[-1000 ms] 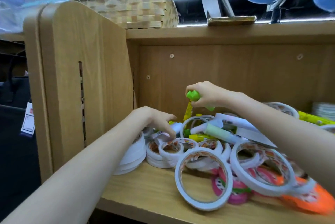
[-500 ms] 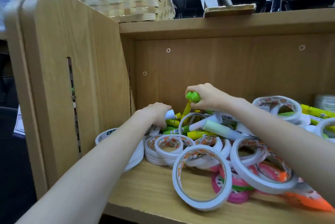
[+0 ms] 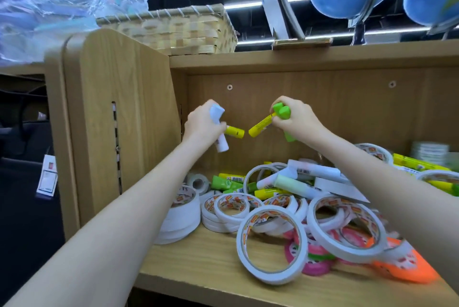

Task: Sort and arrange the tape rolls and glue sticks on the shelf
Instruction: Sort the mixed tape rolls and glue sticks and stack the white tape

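Head view: we hold both hands raised inside the shelf [image 3: 198, 259] compartment, above the pile and in front of its back panel. Our left hand [image 3: 202, 124] grips two glue sticks at once: a white glue stick [image 3: 218, 130], cap up and body angled downward, and a yellow glue stick [image 3: 234, 132] pointing right. Our right hand [image 3: 298, 120] is likewise closed on two: a yellow stick [image 3: 260, 125] slanting down to the left and a green-capped stick [image 3: 282, 111] with its green lower end showing below the fist. The two yellow tips are near each other but apart.

Below, the mixed pile lies on the shelf board: white tape rolls [image 3: 270, 244] standing and leaning at front, a flat stack of white rolls [image 3: 181, 219] against the left side panel, pink rolls [image 3: 315, 257] and an orange roll [image 3: 407, 267] at right. Loose glue sticks [image 3: 231, 182] lie behind the rolls toward the back.

On top of the unit sits a woven basket [image 3: 178, 30]; crumpled plastic wrap [image 3: 49, 13] is to its left.
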